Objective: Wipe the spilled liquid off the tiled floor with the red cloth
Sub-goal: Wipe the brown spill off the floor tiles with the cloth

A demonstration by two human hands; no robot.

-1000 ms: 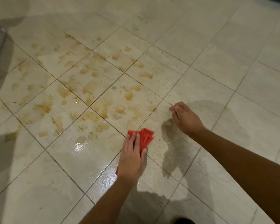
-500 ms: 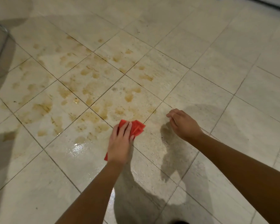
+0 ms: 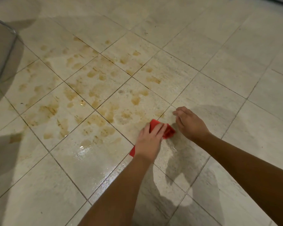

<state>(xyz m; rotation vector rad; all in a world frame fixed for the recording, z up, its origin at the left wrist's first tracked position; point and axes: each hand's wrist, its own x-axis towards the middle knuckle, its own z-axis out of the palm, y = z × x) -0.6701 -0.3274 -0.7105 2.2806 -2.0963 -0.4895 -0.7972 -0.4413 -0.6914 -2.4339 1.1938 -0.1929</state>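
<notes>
My left hand (image 3: 148, 141) presses flat on the folded red cloth (image 3: 168, 132) against the cream tiled floor (image 3: 219, 75). Most of the cloth is hidden under the palm; a corner shows past the fingers and another near the wrist. Brownish spilled liquid (image 3: 91, 95) lies in several smears and blotches over the tiles to the left and beyond the cloth. A wet glossy patch (image 3: 83, 150) shines left of my left wrist. My right hand (image 3: 189, 123) hovers just right of the cloth, fingers loosely curled, holding nothing.
A grey metal-framed object (image 3: 2, 51) stands at the far left edge, casting a shadow. The shadows of my arms fall on the tiles to the right and below. Tiles to the right and far side look dry and unstained.
My left hand has pushed the cloth forward and to the right, toward my right hand. The right hand has stayed nearly in place.
</notes>
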